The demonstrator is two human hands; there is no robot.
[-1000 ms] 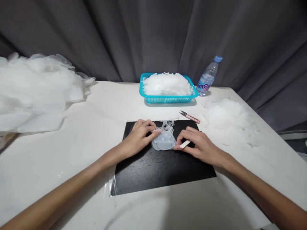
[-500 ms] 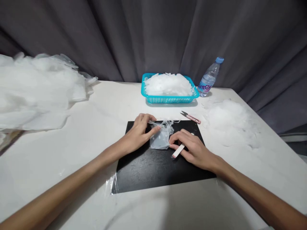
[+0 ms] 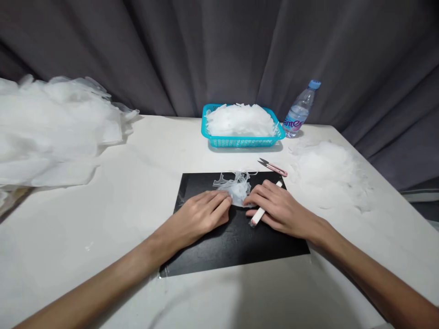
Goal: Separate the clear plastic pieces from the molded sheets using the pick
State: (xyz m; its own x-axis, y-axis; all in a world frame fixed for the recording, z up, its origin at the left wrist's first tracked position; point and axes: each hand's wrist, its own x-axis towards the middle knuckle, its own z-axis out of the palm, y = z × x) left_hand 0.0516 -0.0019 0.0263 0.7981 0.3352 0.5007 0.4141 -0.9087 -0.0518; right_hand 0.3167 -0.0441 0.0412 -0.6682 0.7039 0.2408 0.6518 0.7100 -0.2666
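A crumpled piece of translucent white material [image 3: 237,188] lies on a black mat [image 3: 219,244]. At its left edge my left hand [image 3: 207,212] is closed, fingers bent together on the material. My right hand [image 3: 274,205] holds a thin white stick-like tool [image 3: 259,214] between its fingers, with the fingertips at the right edge of the material. Loose thin strips spread from the material's far side. Fingers hide part of its near edge.
Beyond the mat stand a blue basket [image 3: 245,142] filled with white pieces and a water bottle [image 3: 297,114]. Pink-handled snips [image 3: 274,167] lie by a white pile [image 3: 325,176] at right. A large heap of translucent sheets [image 3: 51,132] covers the left.
My left hand has moved toward me from the material's upper left, its fingers now closed. The material's near part has gone from flat to bunched. My right hand has shifted slightly right.
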